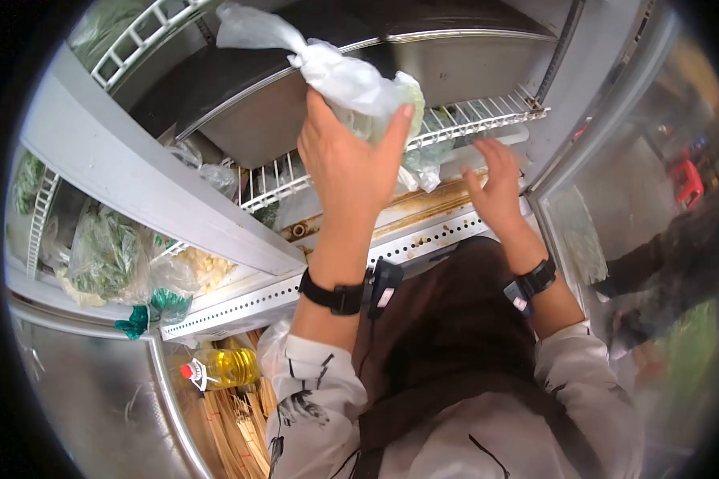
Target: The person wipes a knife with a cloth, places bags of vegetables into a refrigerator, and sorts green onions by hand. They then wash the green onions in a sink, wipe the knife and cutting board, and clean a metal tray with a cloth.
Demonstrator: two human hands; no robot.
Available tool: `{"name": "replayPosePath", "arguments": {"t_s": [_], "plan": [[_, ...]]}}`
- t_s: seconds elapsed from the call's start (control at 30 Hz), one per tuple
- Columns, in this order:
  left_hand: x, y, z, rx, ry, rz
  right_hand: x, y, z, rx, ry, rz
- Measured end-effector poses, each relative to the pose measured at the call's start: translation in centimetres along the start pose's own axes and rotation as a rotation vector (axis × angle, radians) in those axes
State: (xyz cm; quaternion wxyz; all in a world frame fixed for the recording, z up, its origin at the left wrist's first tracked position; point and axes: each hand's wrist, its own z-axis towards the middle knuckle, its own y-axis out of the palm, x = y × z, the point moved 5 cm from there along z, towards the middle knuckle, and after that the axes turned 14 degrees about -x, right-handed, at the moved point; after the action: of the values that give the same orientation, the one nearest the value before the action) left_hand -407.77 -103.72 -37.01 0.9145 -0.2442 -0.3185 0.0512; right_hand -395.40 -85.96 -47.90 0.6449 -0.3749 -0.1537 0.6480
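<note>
My left hand (pixel 345 164) is closed around a white plastic bag (pixel 347 80), raised in front of the refrigerator shelf. Something pale green shows through the bag's right end, but its kind is hard to make out. The twisted top of the bag points to the upper left. Below and to the right, my right hand (pixel 497 185) is empty, its fingers apart, near the lower edge of the white wire shelf (pixel 487 120). Another clear plastic bag (pixel 425 172) lies under that shelf, between my hands.
A large metal container (pixel 295 112) stands on the wire shelf. At left, bagged leafy greens (pixel 104 251) sit behind a white post (pixel 160 168). An oil bottle (pixel 230 368) and thin wooden sticks (pixel 232 427) are low at left. A glass door (pixel 615 207) stands open at right.
</note>
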Motion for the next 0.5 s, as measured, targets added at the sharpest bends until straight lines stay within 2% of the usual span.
{"name": "replayPosePath", "arguments": {"t_s": [0.03,0.13,0.2,0.23,0.33,0.43,0.5], "plan": [[0.0,0.5,1.0,-0.017,-0.006,-0.004,-0.7,0.1,-0.6,0.003,0.015,0.033],[-2.1,2.6,2.7,-0.152,-0.206,-0.354,-1.1,0.5,-2.4,-0.028,0.014,0.079],[-3.5,2.8,2.7,-0.008,-0.294,-0.838,-0.4,0.2,-2.8,-0.020,0.037,0.146],[-3.9,2.4,2.2,0.070,-0.276,-1.030,0.1,0.1,-3.0,-0.011,0.056,0.185],[-5.1,0.6,2.0,0.070,-0.210,-1.455,0.3,-0.5,-2.9,0.013,0.090,0.292],[-4.2,-1.7,1.8,-0.052,-0.161,-1.651,-0.6,-1.0,-2.4,0.018,0.067,0.363],[-3.7,-2.6,1.3,0.001,-0.244,-1.553,-2.2,-2.0,-1.8,0.032,-0.012,0.357]]}}
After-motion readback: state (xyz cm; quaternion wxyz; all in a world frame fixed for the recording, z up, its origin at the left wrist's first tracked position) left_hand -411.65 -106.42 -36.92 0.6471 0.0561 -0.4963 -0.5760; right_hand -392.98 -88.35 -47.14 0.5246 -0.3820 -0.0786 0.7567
